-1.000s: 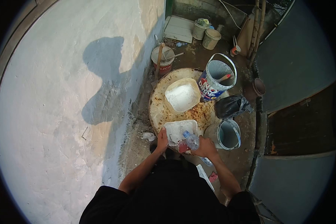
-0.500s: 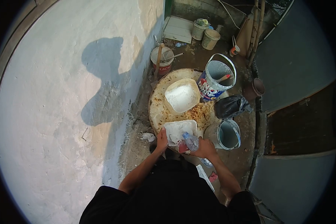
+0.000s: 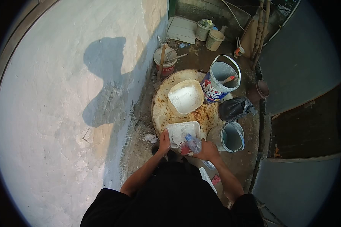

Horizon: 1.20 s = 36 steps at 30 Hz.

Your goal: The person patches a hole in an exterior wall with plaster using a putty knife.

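My left hand (image 3: 164, 141) grips the left edge of a shallow white tray (image 3: 178, 131) smeared with white paste, at the near side of a round stained tabletop (image 3: 201, 114). In my right hand (image 3: 207, 151) is a clear plastic bottle (image 3: 194, 144), its blue-tinted neck tilted toward the tray. A red patch (image 3: 185, 149) shows at the tray's near right corner, partly behind the bottle. Just beyond the tray sits a pale basin (image 3: 197, 99) with white material inside. My fingers around the bottle are partly hidden.
A blue printed bucket (image 3: 212, 87) holding a red-tipped brush stands at the back right of the tabletop. Beside it are a black plastic bag (image 3: 235, 108) and a grey bucket (image 3: 215, 137). A white bucket with tools (image 3: 166, 69) stands near the plastered wall (image 3: 57, 113) on the left.
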Motion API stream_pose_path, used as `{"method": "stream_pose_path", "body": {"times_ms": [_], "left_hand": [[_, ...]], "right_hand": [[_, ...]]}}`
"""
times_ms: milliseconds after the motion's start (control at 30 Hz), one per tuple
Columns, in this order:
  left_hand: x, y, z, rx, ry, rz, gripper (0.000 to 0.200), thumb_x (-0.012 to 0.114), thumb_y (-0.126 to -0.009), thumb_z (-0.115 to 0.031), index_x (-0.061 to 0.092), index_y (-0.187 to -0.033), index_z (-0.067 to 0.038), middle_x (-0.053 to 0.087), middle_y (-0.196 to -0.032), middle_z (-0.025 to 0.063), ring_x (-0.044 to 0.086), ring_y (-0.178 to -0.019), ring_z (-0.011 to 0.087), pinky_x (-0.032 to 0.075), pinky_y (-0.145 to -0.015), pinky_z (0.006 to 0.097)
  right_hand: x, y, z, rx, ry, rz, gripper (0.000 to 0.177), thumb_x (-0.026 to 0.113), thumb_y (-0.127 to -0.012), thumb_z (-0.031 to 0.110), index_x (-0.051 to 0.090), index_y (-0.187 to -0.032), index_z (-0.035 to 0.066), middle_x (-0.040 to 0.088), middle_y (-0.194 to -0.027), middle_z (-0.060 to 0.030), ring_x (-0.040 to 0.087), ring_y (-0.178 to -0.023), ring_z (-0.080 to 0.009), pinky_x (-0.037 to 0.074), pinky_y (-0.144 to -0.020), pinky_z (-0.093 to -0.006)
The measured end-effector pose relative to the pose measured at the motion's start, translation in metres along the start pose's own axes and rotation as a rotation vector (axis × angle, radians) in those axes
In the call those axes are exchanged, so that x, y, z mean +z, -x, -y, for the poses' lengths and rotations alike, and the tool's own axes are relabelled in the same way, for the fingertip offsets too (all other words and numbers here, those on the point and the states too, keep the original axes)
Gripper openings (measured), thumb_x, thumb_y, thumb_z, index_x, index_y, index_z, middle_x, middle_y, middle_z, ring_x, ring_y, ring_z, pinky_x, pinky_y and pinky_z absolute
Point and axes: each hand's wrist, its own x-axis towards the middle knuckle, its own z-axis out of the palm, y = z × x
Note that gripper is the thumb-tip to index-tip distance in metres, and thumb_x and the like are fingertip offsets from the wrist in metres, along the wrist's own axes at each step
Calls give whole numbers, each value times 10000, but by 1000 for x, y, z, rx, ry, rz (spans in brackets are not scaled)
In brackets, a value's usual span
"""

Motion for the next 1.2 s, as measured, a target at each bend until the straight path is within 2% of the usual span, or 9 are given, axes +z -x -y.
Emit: {"method": "stream_pose_path", "body": {"times_ms": [467, 667, 833, 1033, 1200], "left_hand": [[5, 7, -11, -49, -36, -22, 469, 319, -1059, -342, 579, -1023, 46, 615, -930, 64, 534, -861, 123, 439, -805, 278], [0, 0, 14, -47, 26, 12, 471, 321, -1059, -349, 580, -1040, 43, 623, -935, 63, 542, -866, 123, 445, -811, 280], [5, 5, 1, -45, 85, -4, 465, 324, -1059, -350, 576, -1038, 40, 618, -921, 56, 542, -862, 119, 444, -808, 278], [3, 10, -7, -92, 8, -4, 465, 334, -1056, -362, 578, -1019, 32, 611, -903, 47, 538, -847, 117, 444, -792, 274], [-5, -1, 24, -99, 58, -37, 471, 346, -1052, -373, 584, -978, 26, 604, -867, 39, 522, -813, 109, 439, -763, 272]], "right_hand": [[4, -1, -5, -4, -9, 19, 742, 806, -575, 435, 589, -1064, -81, 660, -971, -283, 642, -952, -428, 511, -879, -472], [3, 1, -5, -14, 3, -13, 750, 805, -572, 447, 587, -1044, -94, 659, -953, -291, 647, -941, -429, 516, -869, -470], [0, 0, -3, -9, -7, 10, 755, 802, -572, 448, 583, -1044, -99, 661, -954, -288, 645, -935, -441, 522, -860, -467], [-5, 2, 1, 2, 0, 34, 759, 802, -576, 444, 578, -1054, -101, 658, -964, -291, 641, -949, -443, 511, -882, -470], [-4, 3, 2, -6, -4, 34, 775, 806, -579, 455, 574, -1065, -102, 653, -979, -292, 641, -956, -435, 508, -885, -475]]}}
